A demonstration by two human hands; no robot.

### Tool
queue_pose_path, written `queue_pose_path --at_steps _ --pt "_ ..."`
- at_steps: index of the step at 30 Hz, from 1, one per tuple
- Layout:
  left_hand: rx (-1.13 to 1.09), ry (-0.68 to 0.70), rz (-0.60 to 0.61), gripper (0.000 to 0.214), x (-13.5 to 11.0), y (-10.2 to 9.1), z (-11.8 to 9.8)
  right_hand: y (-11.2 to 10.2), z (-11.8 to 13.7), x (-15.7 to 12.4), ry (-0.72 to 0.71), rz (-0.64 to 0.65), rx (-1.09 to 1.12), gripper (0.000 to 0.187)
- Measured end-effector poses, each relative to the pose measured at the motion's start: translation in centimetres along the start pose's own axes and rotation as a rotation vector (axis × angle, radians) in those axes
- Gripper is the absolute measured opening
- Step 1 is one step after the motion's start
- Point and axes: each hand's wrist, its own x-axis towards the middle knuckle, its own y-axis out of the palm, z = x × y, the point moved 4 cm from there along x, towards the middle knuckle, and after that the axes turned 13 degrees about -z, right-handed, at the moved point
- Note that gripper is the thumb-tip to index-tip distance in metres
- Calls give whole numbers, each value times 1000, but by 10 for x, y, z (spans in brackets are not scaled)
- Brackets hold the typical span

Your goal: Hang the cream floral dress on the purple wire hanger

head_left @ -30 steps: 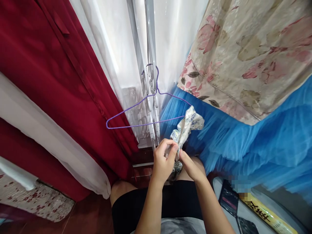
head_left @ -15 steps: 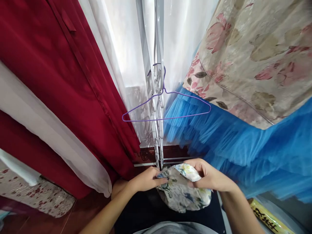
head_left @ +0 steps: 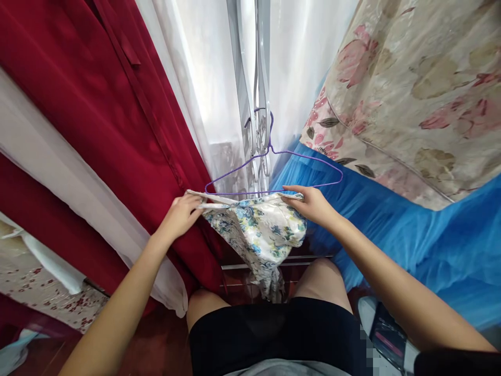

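Note:
A purple wire hanger [head_left: 270, 148] hangs in front of me by its hook from a white rack or chain of hooks [head_left: 256, 68]. Just below its bottom bar I hold a floral garment [head_left: 270, 224], white with blue and yellow flowers, stretched sideways by its top edge. My left hand [head_left: 180, 214] is closed on the left end, where narrow white bands show. On the other end my right hand [head_left: 311, 202] pinches the edge, close to the hanger's lower bar. The lower part of the cloth dangles, gathered and narrow, above the floor between my knees.
Red cloth [head_left: 156, 130] and white curtains [head_left: 203, 78] hang to the left and behind. At right hang a pink-flowered cloth [head_left: 415, 104] and blue tulle [head_left: 391, 224]. A phone [head_left: 389, 334] lies at lower right, beside my leg.
Both hands have risen from my lap up to the hanger and moved apart. The floral garment, bunched before, now hangs spread between them.

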Motion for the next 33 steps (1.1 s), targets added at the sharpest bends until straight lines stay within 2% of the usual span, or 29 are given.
queue_pose_path --at_steps 3,6,10,13,14,16,19,22,24,26,28,31,33 --pt "11 52 -120 34 27 -24 -11 7 1 2 15 -11 -17 34" --pt "-3 94 -205 30 47 -35 -37 12 5 -5 30 -12 -31 34" --pt "-47 99 -290 25 71 -30 -72 19 13 -15 -10 37 -55 30" --pt "-87 80 -394 23 84 -20 -84 15 16 -22 -56 76 -75 23" --pt "-100 79 -427 23 85 -17 -85 10 16 -25 -66 85 -93 30" --pt "-133 92 -458 23 86 -11 -86 -5 12 -32 -75 78 -120 59" --pt "-180 116 -448 24 84 -7 -88 -40 0 -36 -60 -90 -102 91" --pt "-211 121 -438 23 81 -7 -93 -75 -20 -27 -24 -301 -125 94" --pt "-220 113 -440 22 80 -8 -96 -91 -29 -14 -3 -322 -154 78" --pt "-223 86 -472 21 79 -9 -96 -103 -32 -1 8 -264 -177 55" --pt "-233 38 -531 21 78 -12 -89 -112 -29 8 31 -143 -191 46" --pt "-300 -75 -562 24 75 -11 -68 -121 -23 14 172 62 -69 53" --pt "-402 -176 -480 31 72 -1 -49 -121 -20 14 293 137 112 60"
